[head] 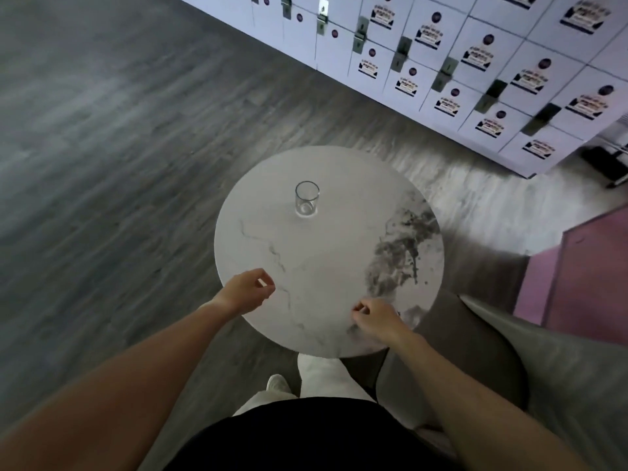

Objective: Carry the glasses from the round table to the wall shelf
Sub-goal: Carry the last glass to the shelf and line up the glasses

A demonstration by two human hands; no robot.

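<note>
One empty glass (307,198) is seen upright at 12 o'clock on the round table (339,300). Left hand (246,291) and right hand (373,317) are loosely curled, nothing held. Glass judged light, slick, breakable; mid-wall grip advised.

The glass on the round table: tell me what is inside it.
The glass stands upright on the round table and looks empty: its clear base shows through. A thin film of liquid cannot be ruled out at this blur.
</note>
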